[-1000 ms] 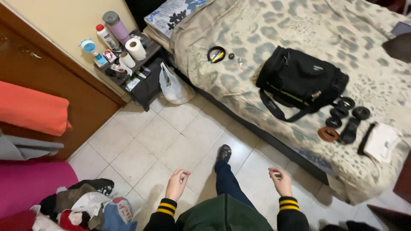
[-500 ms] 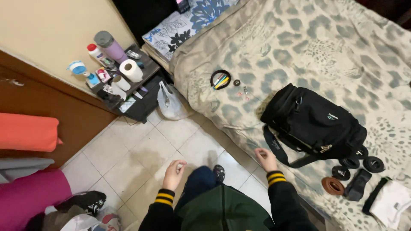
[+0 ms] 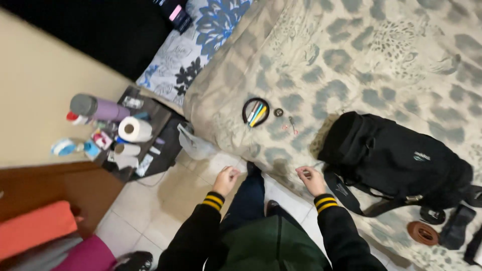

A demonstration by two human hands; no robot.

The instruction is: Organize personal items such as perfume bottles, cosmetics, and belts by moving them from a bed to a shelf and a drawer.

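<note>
Both hands hang empty in front of the person, at the near edge of the bed (image 3: 351, 55). The left hand (image 3: 227, 179) is loosely curled, fingers folded toward the palm and closed on nothing, above the tiled floor (image 3: 150, 211) beside the dark trouser leg (image 3: 249, 198). The right hand (image 3: 310, 179) is also half curled, thumb and fingertips drawn near each other with nothing between them (whether they touch I cannot tell), and it hovers over the edge of the spotted bedcover. Nearest to it lies the black bag (image 3: 396, 160) on the bed, its strap (image 3: 346, 193) trailing toward the wrist, apart from the fingers. Farther up the cover sits a black ring holding coloured pens (image 3: 256, 112), with a small round thing (image 3: 278, 112) just beside it. A brown coiled belt (image 3: 422, 233) lies near the bag's low end. Left of the bed, a dark nightstand (image 3: 160, 145) carries a purple bottle (image 3: 98, 107) and a paper roll (image 3: 134, 129)
</note>
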